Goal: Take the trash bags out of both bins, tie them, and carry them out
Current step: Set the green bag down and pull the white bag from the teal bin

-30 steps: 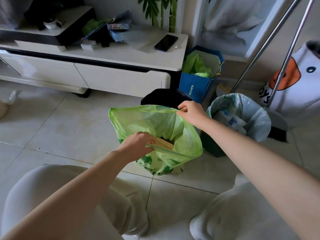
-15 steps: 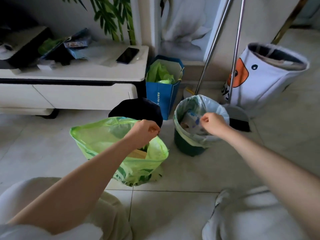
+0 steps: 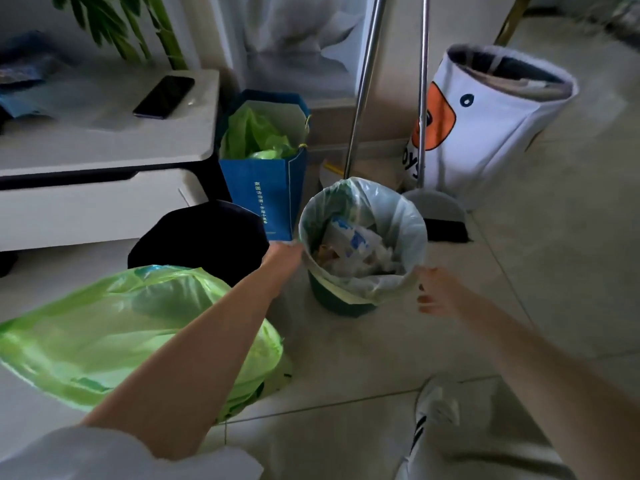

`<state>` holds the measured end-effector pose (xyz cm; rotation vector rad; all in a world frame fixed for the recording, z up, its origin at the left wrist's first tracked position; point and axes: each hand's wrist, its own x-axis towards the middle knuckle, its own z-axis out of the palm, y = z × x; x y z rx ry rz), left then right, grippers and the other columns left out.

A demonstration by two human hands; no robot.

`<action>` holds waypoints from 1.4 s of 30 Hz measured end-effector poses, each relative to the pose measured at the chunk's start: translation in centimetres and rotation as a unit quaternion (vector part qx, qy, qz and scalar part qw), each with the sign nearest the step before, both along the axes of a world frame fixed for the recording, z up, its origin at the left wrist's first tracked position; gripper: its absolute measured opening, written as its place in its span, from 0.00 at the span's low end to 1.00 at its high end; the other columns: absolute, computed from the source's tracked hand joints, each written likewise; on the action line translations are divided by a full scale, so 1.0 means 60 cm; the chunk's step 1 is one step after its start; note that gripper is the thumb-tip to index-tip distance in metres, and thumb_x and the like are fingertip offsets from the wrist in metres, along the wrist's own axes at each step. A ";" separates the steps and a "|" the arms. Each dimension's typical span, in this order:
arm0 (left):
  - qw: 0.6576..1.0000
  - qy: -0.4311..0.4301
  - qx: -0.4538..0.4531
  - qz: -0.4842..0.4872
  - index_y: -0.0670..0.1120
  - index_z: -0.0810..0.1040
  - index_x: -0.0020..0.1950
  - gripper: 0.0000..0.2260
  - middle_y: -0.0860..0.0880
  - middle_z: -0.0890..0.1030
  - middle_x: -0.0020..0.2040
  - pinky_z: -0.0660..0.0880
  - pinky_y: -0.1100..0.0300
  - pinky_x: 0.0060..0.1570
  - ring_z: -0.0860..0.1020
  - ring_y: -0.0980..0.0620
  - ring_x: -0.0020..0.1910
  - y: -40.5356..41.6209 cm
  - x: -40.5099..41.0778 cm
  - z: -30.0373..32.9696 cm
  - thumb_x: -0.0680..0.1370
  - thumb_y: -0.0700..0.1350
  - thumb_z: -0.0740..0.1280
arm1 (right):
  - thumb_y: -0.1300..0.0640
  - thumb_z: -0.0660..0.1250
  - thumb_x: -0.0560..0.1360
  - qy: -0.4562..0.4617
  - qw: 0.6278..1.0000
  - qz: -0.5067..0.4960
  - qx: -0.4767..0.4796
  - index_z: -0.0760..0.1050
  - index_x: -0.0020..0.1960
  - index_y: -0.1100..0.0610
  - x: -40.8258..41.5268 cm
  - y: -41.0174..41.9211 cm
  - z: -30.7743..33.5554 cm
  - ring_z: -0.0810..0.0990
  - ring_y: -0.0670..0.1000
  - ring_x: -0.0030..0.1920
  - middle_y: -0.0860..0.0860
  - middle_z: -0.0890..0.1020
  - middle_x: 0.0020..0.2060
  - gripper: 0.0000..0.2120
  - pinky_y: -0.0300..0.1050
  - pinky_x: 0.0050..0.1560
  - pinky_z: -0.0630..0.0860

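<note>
A green bin (image 3: 341,301) stands on the tiled floor (image 3: 519,306), lined with a pale, see-through trash bag (image 3: 398,230) whose edge is folded over the rim. Inside the bag lies crumpled paper and plastic wrapping (image 3: 353,242). The left hand (image 3: 282,254) reaches to the left side of the rim and touches the folded bag edge there; its fingers are blurred, so I cannot tell whether they pinch the plastic or only rest against it. The right hand (image 3: 438,294) is at the right side of the rim, fingers spread apart and relaxed, the fingertips just at the bag's edge without gripping it.

To the left, nearer the camera, a full green trash bag (image 3: 104,327) sits on the floor with its mouth untied, the left forearm passing over it. Just behind it stands a black bin (image 3: 204,237) with no liner showing.

Behind the bins, a blue paper bag (image 3: 266,188) holds green plastic. A white cabinet (image 3: 104,150) on the left carries a dark phone (image 3: 164,97). Two metal poles (image 3: 363,84) lean against the wall, one ending in a dustpan (image 3: 438,211). A white fabric basket (image 3: 485,123) with an orange patch stands at the right.
</note>
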<state>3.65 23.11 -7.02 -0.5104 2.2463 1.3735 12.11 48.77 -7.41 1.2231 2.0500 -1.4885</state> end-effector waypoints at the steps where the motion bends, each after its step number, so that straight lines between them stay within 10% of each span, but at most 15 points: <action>1: 0.999 -0.016 0.034 0.034 0.39 0.76 0.54 0.18 0.44 0.78 0.44 0.73 0.57 0.40 0.75 0.47 0.41 0.007 -0.004 -0.007 0.74 0.52 0.61 | 0.46 0.64 0.76 -0.002 0.998 -0.026 -0.048 0.70 0.54 0.57 0.000 0.001 -0.010 0.78 0.57 0.43 0.55 0.75 0.43 0.15 0.52 0.45 0.78; 9: 0.962 -0.106 0.216 0.132 0.42 0.76 0.45 0.05 0.44 0.78 0.40 0.76 0.55 0.42 0.78 0.48 0.40 0.014 -0.022 -0.036 0.78 0.40 0.62 | 0.59 0.58 0.79 0.060 0.961 -0.149 -0.226 0.67 0.59 0.60 -0.043 0.007 -0.008 0.76 0.54 0.42 0.58 0.75 0.44 0.11 0.48 0.38 0.76; 13: 0.982 -0.054 0.161 0.086 0.41 0.78 0.49 0.05 0.43 0.80 0.41 0.77 0.60 0.29 0.80 0.50 0.35 0.013 -0.035 -0.027 0.77 0.37 0.63 | 0.62 0.60 0.77 -0.014 0.997 -0.038 -0.063 0.70 0.54 0.60 -0.068 0.022 0.015 0.76 0.52 0.35 0.56 0.75 0.37 0.07 0.41 0.29 0.68; 20: 0.991 0.107 0.042 0.069 0.43 0.79 0.45 0.03 0.42 0.81 0.42 0.81 0.56 0.38 0.79 0.49 0.32 0.032 -0.064 0.024 0.76 0.41 0.66 | 0.64 0.62 0.73 0.069 0.987 0.012 0.142 0.76 0.44 0.65 -0.114 0.037 0.068 0.84 0.61 0.37 0.63 0.82 0.41 0.06 0.36 0.18 0.65; 25: 0.979 0.189 0.069 0.037 0.45 0.76 0.50 0.04 0.45 0.81 0.46 0.82 0.53 0.45 0.81 0.48 0.43 0.037 -0.064 0.087 0.79 0.41 0.62 | 0.62 0.60 0.77 0.197 0.969 0.094 0.114 0.74 0.55 0.55 -0.114 0.030 0.114 0.78 0.56 0.38 0.56 0.78 0.45 0.09 0.43 0.31 0.76; 28: 0.967 0.250 0.046 0.022 0.44 0.72 0.50 0.04 0.44 0.79 0.46 0.82 0.54 0.40 0.81 0.47 0.41 0.015 -0.044 0.101 0.80 0.41 0.59 | 0.65 0.59 0.78 0.221 0.958 0.142 0.112 0.72 0.44 0.50 -0.097 0.044 0.128 0.81 0.56 0.37 0.54 0.79 0.42 0.11 0.49 0.37 0.80; 32: 0.975 0.219 -0.040 -0.015 0.41 0.73 0.47 0.05 0.41 0.83 0.40 0.82 0.48 0.43 0.83 0.44 0.36 -0.040 -0.015 0.091 0.77 0.42 0.61 | 0.67 0.63 0.74 0.123 0.962 0.184 0.162 0.70 0.37 0.53 -0.066 0.089 0.138 0.81 0.49 0.27 0.58 0.81 0.39 0.12 0.40 0.26 0.72; 37: 0.993 0.094 -0.059 -0.044 0.38 0.78 0.44 0.10 0.38 0.84 0.40 0.82 0.49 0.44 0.83 0.43 0.38 -0.069 0.005 0.082 0.76 0.45 0.65 | 0.60 0.65 0.71 -0.068 0.950 0.256 0.163 0.77 0.49 0.58 -0.035 0.114 0.157 0.85 0.54 0.43 0.55 0.83 0.47 0.07 0.42 0.37 0.76; 42: 0.995 0.082 -0.047 -0.010 0.39 0.79 0.50 0.18 0.43 0.82 0.46 0.79 0.50 0.48 0.82 0.44 0.45 -0.042 -0.035 0.101 0.71 0.51 0.61 | 0.54 0.65 0.73 -0.033 0.969 0.206 0.134 0.72 0.61 0.57 -0.059 0.091 0.158 0.83 0.57 0.49 0.54 0.77 0.56 0.18 0.52 0.47 0.80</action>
